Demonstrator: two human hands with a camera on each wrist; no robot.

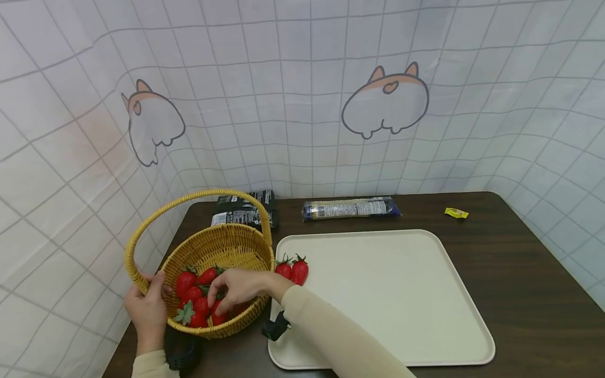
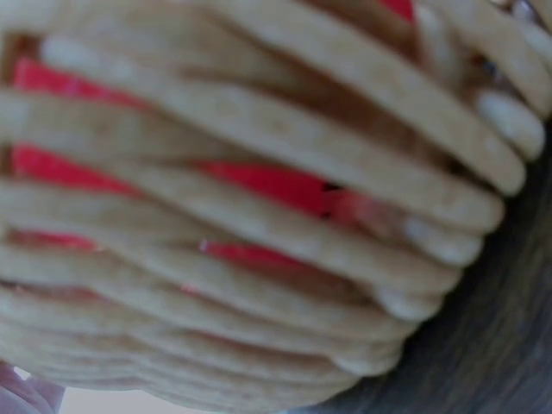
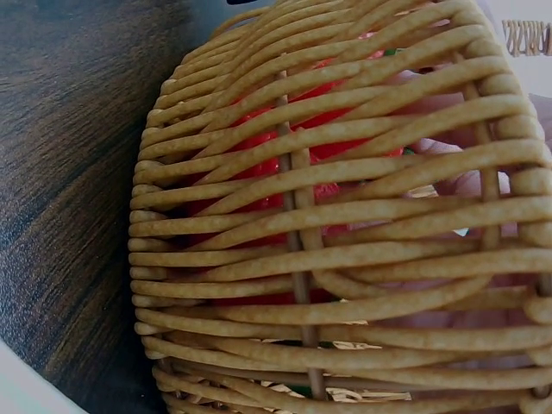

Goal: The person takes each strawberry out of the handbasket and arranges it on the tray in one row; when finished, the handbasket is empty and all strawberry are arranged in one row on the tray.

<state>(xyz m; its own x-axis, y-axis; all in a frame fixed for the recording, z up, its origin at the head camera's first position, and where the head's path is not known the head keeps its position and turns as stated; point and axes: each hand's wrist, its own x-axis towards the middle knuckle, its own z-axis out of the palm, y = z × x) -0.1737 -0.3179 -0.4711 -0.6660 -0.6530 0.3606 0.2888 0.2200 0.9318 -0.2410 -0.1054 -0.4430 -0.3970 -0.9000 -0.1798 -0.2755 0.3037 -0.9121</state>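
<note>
A yellow woven basket (image 1: 250, 310) with a tall arched handle stands at the left of the table, tilted towards me. Several red strawberries (image 1: 185, 282) with green leaves lie in it. My left hand (image 1: 148, 310) grips the basket's left side near the foot of the handle, its thumb over the rim. Inside the basket is my right hand (image 1: 236, 286), bent fingers and thumb pointing down at a strawberry (image 1: 217, 317). Whether they pinch it cannot be seen. Through the weave, the right wrist view shows parts of the fingers (image 3: 440, 159) near red fruit.
A cream tray (image 1: 378, 299) lies right of the basket, two strawberries (image 1: 300, 271) at its left edge. Behind are a black package (image 1: 243, 216), a long clear-wrapped packet (image 1: 351, 208) and a small yellow wrapper (image 1: 456, 213). A gridded curtain (image 1: 293, 131) surrounds the table.
</note>
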